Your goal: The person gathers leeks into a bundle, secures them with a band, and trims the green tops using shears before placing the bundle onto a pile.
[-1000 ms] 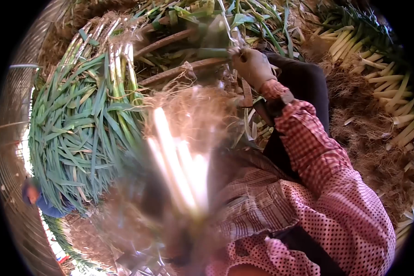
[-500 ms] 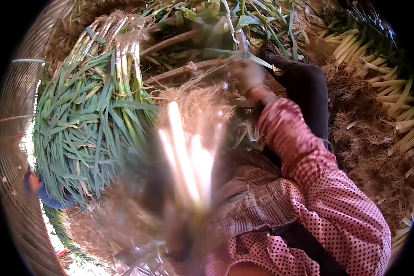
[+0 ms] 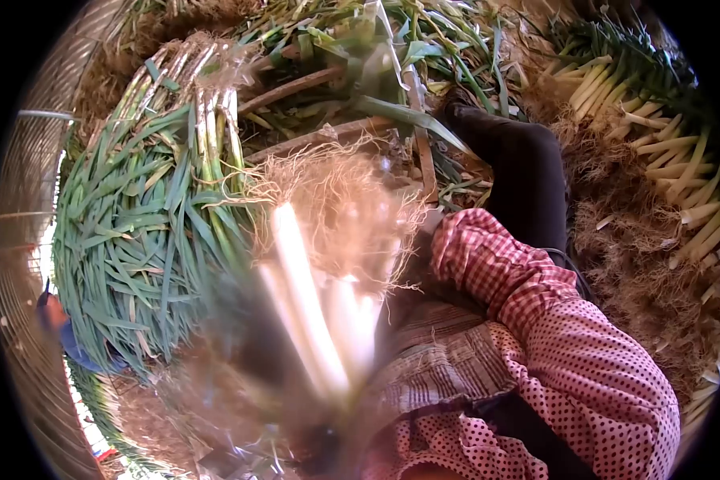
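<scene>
Several white leek stalks stand close to the camera, with their brown stringy roots uppermost. Their lower part fades into a dark blur in which my left hand cannot be made out. At the right edge of the roots a small part of my right hand shows beyond the checked cuff. Its fingers are hidden behind the roots, so whether it holds anything cannot be seen. Left of the stalks lies a big heap of green-leaved leeks, root ends toward the top.
Wooden bars cross the ground beyond the roots, with loose green leaves around them. A row of leeks with matted roots runs down the right side. My dark-clothed leg is bent near it. A blue object shows at lower left.
My right hand has come down and back from beside the wooden bars to the right edge of the roots. The held-up stalks have shifted slightly left and down, and their roots look more spread.
</scene>
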`<state>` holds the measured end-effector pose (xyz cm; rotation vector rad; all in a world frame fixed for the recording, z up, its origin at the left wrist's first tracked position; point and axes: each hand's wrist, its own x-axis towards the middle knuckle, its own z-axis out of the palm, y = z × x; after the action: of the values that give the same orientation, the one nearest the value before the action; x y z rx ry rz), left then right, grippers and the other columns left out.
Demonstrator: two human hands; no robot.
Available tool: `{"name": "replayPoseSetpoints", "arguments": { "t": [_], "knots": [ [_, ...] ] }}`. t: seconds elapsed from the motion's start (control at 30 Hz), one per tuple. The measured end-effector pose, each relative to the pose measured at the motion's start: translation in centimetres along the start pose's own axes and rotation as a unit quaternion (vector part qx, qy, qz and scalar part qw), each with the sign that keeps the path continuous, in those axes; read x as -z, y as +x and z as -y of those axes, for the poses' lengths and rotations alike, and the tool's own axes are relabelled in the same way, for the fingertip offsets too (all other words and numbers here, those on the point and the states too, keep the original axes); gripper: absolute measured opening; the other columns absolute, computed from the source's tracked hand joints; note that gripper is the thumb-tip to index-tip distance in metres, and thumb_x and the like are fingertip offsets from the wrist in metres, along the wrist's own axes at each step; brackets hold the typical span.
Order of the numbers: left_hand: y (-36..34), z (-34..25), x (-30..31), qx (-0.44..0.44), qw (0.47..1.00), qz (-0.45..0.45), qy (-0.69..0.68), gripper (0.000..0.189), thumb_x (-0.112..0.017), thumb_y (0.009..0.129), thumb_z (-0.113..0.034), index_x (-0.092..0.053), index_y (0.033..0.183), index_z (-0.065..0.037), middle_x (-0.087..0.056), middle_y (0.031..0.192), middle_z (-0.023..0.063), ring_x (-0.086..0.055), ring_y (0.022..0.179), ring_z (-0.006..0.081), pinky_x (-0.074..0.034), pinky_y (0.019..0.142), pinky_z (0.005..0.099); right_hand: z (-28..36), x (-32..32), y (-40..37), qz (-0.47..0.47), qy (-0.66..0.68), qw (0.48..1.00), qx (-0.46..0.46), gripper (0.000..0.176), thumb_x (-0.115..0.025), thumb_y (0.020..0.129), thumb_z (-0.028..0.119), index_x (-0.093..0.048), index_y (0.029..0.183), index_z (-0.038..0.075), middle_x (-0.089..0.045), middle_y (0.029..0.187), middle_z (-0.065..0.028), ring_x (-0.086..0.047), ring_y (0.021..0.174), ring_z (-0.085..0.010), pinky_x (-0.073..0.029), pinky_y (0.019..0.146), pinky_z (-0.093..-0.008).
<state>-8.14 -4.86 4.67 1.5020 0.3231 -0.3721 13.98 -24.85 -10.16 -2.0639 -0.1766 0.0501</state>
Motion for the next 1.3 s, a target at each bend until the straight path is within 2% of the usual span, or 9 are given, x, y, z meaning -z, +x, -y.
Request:
{"name": "replayPoseSetpoints", "arguments": {
  "t": [0.43, 0.53, 0.6, 0.77, 0.8, 0.93, 1.0, 1.07, 1.3],
  "knots": [
    [3.0, 1.0, 2.8, 0.002, 0.992, 0.093, 0.08, 0.141, -0.089, 0.056, -0.066, -0.018, 0.158, 0.001, -0.041, 0.151, 0.0165, -0.044, 0.137, 0.0282, -0.038, 0.112, 0.041, -5.1, 15.5, 8.8, -0.174, -0.204, 0.942, -0.201, 0.044, -0.058, 0.094, 0.042, -0.076, 0.097, 0.002, -0.073, 0.093, -0.0211, -0.072, 0.087, -0.0333, -0.057, 0.077, -0.0421],
    [3.1, 1.0, 2.7, 0.015, 0.992, 0.094, 0.079, 0.14, -0.089, 0.056, -0.065, -0.019, 0.158, 0.002, -0.041, 0.152, 0.0166, -0.044, 0.138, 0.0282, -0.037, 0.113, 0.0409, -5.7, 18.2, 11.3, -0.158, -0.241, 0.953, -0.088, 0.035, -0.066, 0.09, 0.039, -0.069, 0.098, 0.005, -0.067, 0.073, -0.0163, -0.069, 0.075, -0.0326, -0.055, 0.071, -0.0416],
    [3.0, 1.0, 2.7, 0.023, 0.991, 0.094, 0.088, 0.14, -0.089, 0.056, -0.065, -0.019, 0.158, 0.002, -0.041, 0.152, 0.0167, -0.044, 0.138, 0.0283, -0.037, 0.113, 0.0409, -3.9, 17.0, 11.2, 0.134, -0.221, 0.957, -0.133, 0.048, -0.07, 0.087, 0.017, -0.056, 0.132, 0.005, -0.069, 0.115, -0.0133, -0.072, 0.096, -0.0228, -0.06, 0.078, -0.038],
    [2.6, 0.8, 2.7, 0.04, 0.99, 0.086, 0.104, 0.139, -0.089, 0.057, -0.064, -0.019, 0.158, 0.002, -0.041, 0.152, 0.0169, -0.044, 0.138, 0.0284, -0.037, 0.113, 0.0408, 0.2, 11.1, 9.8, 0.33, 0.0, 0.933, 0.144, 0.077, -0.071, 0.086, 0.01, -0.038, 0.156, 0.014, -0.049, 0.151, -0.0162, -0.058, 0.126, -0.0278, -0.054, 0.102, -0.0371],
    [2.6, 0.7, 2.7, 0.044, 0.989, 0.085, 0.109, 0.139, -0.089, 0.057, -0.064, -0.019, 0.158, 0.002, -0.041, 0.152, 0.0169, -0.044, 0.138, 0.0284, -0.037, 0.113, 0.0408, 0.3, 7.7, 10.2, 0.23, 0.031, 0.868, 0.439, 0.061, -0.072, 0.08, 0.021, -0.059, 0.137, 0.006, -0.067, 0.126, -0.0211, -0.066, 0.115, -0.0333, -0.052, 0.101, -0.04],
    [3.1, 0.6, 2.6, 0.052, 0.989, 0.081, 0.11, 0.138, -0.088, 0.057, -0.063, -0.019, 0.158, 0.002, -0.041, 0.152, 0.0172, -0.044, 0.138, 0.0285, -0.037, 0.113, 0.0407, 4.4, 7.9, 10.3, 0.294, -0.487, 0.81, 0.141, 0.028, -0.061, 0.091, 0.023, -0.066, 0.107, 0.001, -0.071, 0.09, -0.0115, -0.071, 0.079, -0.0223, -0.056, 0.066, -0.0369],
    [3.4, 0.5, 2.6, 0.051, 0.989, 0.081, 0.113, 0.137, -0.088, 0.058, -0.062, -0.019, 0.158, 0.002, -0.041, 0.152, 0.0173, -0.044, 0.138, 0.0286, -0.037, 0.114, 0.0406, 1.5, 11.7, 13.3, 0.027, -0.39, 0.92, -0.017, 0.026, -0.057, 0.092, 0.027, -0.074, 0.097, 0.008, -0.076, 0.092, -0.0093, -0.074, 0.081, -0.029, -0.058, 0.074, -0.0405],
    [3.6, 0.3, 2.6, 0.057, 0.988, 0.08, 0.116, 0.136, -0.088, 0.058, -0.061, -0.02, 0.158, 0.002, -0.041, 0.153, 0.0174, -0.044, 0.139, 0.0286, -0.036, 0.114, 0.0406, -0.7, 15.8, 14.9, -0.054, -0.269, 0.958, -0.084, 0.019, -0.058, 0.098, 0.022, -0.07, 0.106, 0.01, -0.071, 0.086, -0.0072, -0.067, 0.068, -0.0169, -0.056, 0.058, -0.0348],
    [4.5, 0.3, 2.6, 0.069, 0.987, 0.081, 0.124, 0.134, -0.087, 0.059, -0.059, -0.02, 0.158, 0.002, -0.04, 0.153, 0.0178, -0.043, 0.139, 0.0287, -0.036, 0.114, 0.0404, -9.3, 9.6, 12.4, 0.139, 0.161, 0.974, 0.072, 0.047, -0.055, 0.099, 0.05, -0.063, 0.126, 0.012, -0.066, 0.118, -0.0071, -0.063, 0.105, -0.0192, -0.052, 0.097, -0.0341]
  ]
}}
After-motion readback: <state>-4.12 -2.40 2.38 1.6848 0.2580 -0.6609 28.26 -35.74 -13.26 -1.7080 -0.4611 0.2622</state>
